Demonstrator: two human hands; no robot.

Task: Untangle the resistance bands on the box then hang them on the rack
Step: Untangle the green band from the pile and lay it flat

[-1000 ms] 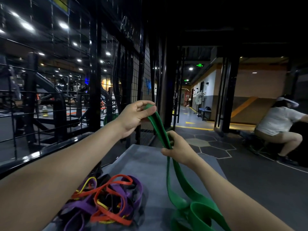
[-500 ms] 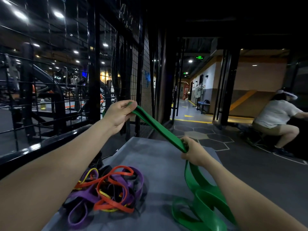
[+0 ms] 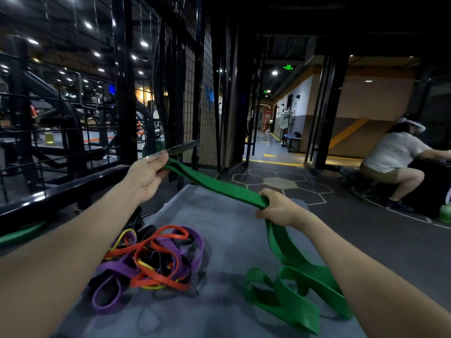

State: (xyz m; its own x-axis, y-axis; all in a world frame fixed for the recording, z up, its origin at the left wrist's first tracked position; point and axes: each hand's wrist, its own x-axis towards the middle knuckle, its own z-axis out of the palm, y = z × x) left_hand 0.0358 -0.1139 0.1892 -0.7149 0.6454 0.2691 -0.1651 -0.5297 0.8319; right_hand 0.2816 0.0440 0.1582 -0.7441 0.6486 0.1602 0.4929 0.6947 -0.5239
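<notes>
Stretching between both hands: wide flat green band (image 3: 219, 186), matte rubber, taut. Left hand (image 3: 146, 175) pinches its far end near the black wire-mesh rack (image 3: 190, 93); right hand (image 3: 278, 211) has fingers curled round the middle. Slack falls in folded loops on the grey felt-like box top (image 3: 227, 230). Beside it a knotted pile (image 3: 151, 259) of thin purple, orange, yellow, black bands; individual loops hard to separate. Box edges cut off by frame.

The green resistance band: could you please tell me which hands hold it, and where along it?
Both. The left hand pinches the green resistance band at its far end; the right hand grips it mid-length, the rest trailing onto the box.
</notes>
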